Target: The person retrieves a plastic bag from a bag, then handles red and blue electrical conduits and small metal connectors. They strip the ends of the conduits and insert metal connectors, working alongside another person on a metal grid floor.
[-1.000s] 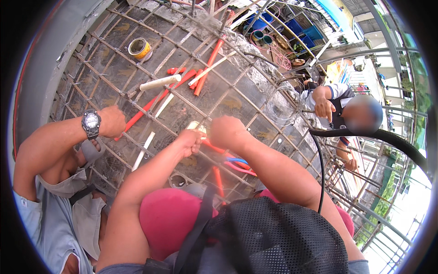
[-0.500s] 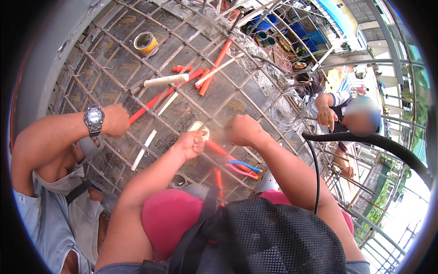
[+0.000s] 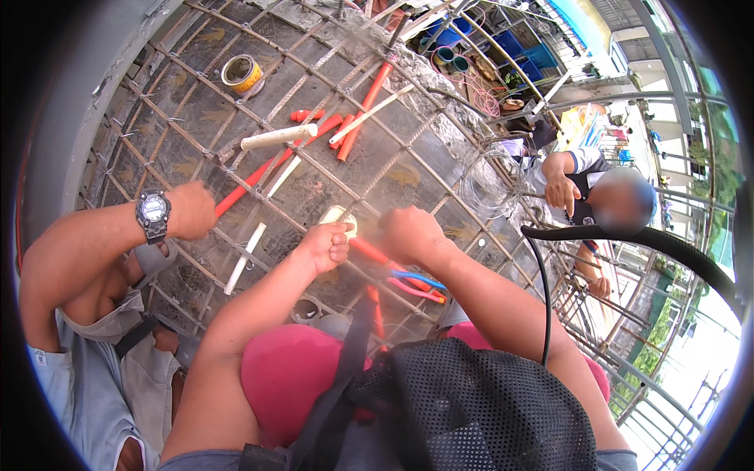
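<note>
My left hand [image 3: 323,248] is closed, with the fingers curled and the thumb against the edge of a pale cream, round-cornered piece like a small box [image 3: 343,219]. To its right, my right hand [image 3: 411,235] is a blurred fist; whatever it may hold is hidden. Haze hangs between the two hands. Just beneath them lies an orange-red pipe [image 3: 367,250], beside a blue length [image 3: 417,278] and a pink length [image 3: 411,290] with yellowish tips. A second short orange-red pipe [image 3: 376,310] sits closer to my knees.
A rebar grid [image 3: 408,147] spans the dark floor. Around it lie a tape roll [image 3: 242,74], a white pipe [image 3: 279,136] and orange pipes [image 3: 366,110]. At left is a co-worker's watch-wearing arm [image 3: 102,222]; another person [image 3: 577,188] is at right, near coiled wire [image 3: 488,184] and a black hose [image 3: 628,235].
My right hand has shifted slightly toward me, and its fist is more blurred. My left hand keeps its grip by the pale piece. The whole view has drifted a little.
</note>
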Demonstrator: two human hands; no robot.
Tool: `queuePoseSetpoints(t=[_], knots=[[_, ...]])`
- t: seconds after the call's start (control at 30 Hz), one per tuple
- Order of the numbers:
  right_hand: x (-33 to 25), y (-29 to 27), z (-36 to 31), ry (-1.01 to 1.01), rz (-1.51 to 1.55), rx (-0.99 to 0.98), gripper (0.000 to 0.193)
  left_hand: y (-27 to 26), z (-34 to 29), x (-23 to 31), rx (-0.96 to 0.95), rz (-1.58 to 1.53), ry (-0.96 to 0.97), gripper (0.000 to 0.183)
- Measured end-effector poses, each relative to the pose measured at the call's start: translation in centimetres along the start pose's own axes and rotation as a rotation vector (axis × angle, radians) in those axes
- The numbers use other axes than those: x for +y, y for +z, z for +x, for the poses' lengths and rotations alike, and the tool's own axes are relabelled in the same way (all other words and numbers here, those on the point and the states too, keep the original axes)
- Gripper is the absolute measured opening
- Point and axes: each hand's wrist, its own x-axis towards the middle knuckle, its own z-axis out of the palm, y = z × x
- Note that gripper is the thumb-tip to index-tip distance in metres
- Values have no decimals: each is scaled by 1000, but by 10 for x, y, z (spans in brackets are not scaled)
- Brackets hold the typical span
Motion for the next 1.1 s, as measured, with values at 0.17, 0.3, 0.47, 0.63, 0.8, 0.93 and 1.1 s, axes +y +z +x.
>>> queuePoseSetpoints(t=[0.17, 0.3, 0.47, 0.63, 0.8, 0.93, 1.1], knots=[[-6, 0, -2, 16, 15, -2, 24, 7, -6, 1, 57, 180, 36, 16], [0, 3, -8, 56, 67, 37, 23, 11, -8, 2, 33, 255, 52, 16], [-1, 9, -8, 84, 58, 53, 27, 5, -11, 0, -6, 249, 63, 16], [-10, 10, -3, 28, 55, 87, 22, -3, -12, 1, -1, 223, 46, 16], [-7, 5, -2, 10, 58, 72, 22, -4, -11, 2, 8, 161, 16, 16], [-4, 7, -1, 20, 40, 90, 22, -1, -5, 0, -27, 118, 7, 15], [-5, 0, 5, -11, -30, 59, 21, -6, -3, 1, -25, 85, 17, 15]])
